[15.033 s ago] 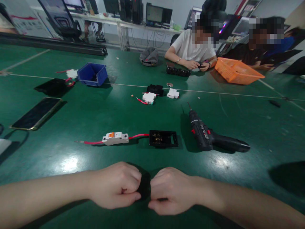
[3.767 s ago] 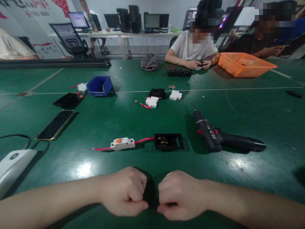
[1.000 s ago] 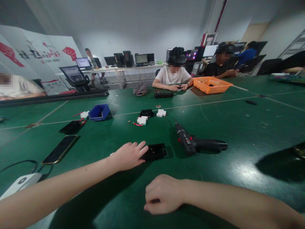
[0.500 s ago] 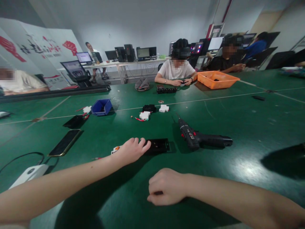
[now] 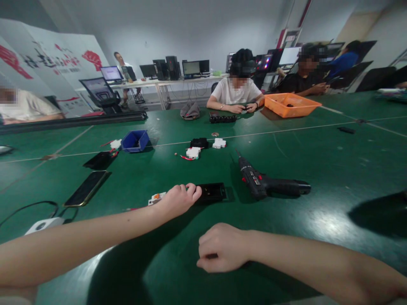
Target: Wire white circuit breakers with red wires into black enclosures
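My left hand [image 5: 182,199] rests with curled fingers on the left end of a black rectangular box [image 5: 212,192], and its fingertips are at the box's edge. Just left of that hand, a white breaker with an orange switch [image 5: 157,198] lies partly behind the wrist, with a red wire beside it. My right hand [image 5: 221,249] is closed in a loose fist on the green table, nearer to me than the box; no object shows in it. A black power drill [image 5: 265,181] lies to the right of the box.
Farther back are white breakers [image 5: 193,153], a black part [image 5: 199,142] and a blue bin [image 5: 135,141]. A phone [image 5: 86,188] and white power strip [image 5: 44,225] lie left. A person sits opposite, beside an orange basket [image 5: 291,105].
The left fingers have curled slightly more at the box's edge, and the left forearm has shifted a little. The right hand has hardly moved.
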`<state>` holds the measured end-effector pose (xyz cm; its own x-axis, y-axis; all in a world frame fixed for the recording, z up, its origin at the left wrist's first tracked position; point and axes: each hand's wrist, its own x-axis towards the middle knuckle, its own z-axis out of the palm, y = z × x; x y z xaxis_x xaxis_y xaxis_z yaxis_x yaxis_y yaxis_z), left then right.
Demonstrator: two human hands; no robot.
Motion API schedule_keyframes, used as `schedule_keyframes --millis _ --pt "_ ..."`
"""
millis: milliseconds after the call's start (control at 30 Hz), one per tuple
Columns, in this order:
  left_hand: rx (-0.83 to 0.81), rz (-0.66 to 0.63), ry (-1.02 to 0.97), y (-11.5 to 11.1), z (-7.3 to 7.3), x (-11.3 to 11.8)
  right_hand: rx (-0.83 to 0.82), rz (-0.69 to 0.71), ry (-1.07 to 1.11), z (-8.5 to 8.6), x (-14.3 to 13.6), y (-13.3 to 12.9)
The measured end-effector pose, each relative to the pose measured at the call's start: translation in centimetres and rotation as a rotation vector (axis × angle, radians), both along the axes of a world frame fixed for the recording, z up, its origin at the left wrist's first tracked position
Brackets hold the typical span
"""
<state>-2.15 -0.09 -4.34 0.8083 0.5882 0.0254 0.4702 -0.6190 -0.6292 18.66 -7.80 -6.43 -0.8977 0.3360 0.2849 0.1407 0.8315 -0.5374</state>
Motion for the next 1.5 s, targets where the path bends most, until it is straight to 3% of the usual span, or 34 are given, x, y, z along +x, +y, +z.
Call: schedule_keyframes --millis 300,533,733,1000,1200,1500 --pt "0.008 -0.021 -0.027 0.0 0.1 0.6 0.021 0.004 0.009 0.3 0.2 -0.1" --pt "-0.131 0.099 -0.054 -0.2 0.3 0.6 0.041 0.007 -0.021 0.4 0.1 0.0" --pt "-0.165 0.112 -0.077 0.4 0.3 0.4 0.037 0.007 -0.002 0.2 0.1 0.0" --pt "-0.248 0.356 -0.228 1.4 0.7 -0.7 0.021 0.009 -0.007 0.2 0.0 0.0" --pt "-0.237 0.595 -0.271 2.4 1.4 -3.7 0.018 0.026 0.003 -0.1 0.1 0.1" --pt "-0.297 0.981 -0.498 4.4 1.1 -11.3 -0.014 0.032 -0.039 0.2 -0.1 0.1"
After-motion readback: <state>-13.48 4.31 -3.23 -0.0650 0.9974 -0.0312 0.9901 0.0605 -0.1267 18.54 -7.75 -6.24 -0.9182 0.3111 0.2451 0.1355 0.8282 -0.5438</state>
